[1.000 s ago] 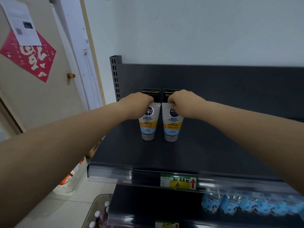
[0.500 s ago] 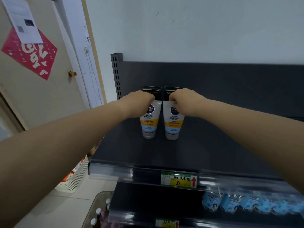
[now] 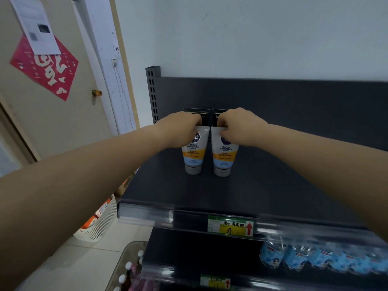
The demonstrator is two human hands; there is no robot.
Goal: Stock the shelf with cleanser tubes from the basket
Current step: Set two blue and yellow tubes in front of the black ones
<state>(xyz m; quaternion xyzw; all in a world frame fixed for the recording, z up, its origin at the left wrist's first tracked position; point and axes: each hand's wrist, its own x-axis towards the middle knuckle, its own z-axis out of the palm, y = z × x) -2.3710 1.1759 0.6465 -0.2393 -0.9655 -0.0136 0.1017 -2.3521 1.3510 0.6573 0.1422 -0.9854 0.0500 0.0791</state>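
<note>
Two white, yellow and blue cleanser tubes stand cap-down side by side on the dark top shelf. My left hand pinches the upper edge of the left tube. My right hand pinches the upper edge of the right tube. Both tubes look to be resting on their grey caps. Just behind them stand two dark tubes, mostly hidden by my hands. A clear basket with several bottles sits on the floor at the lower left of the shelving.
A price label is clipped to the shelf's front rail. Blue-labelled bottles fill the lower shelf at the right. A white slatted basket stands on the floor to the left, by a door.
The view shifted slightly; both hands stayed on the tube tops, and the tubes kept their place on the shelf.
</note>
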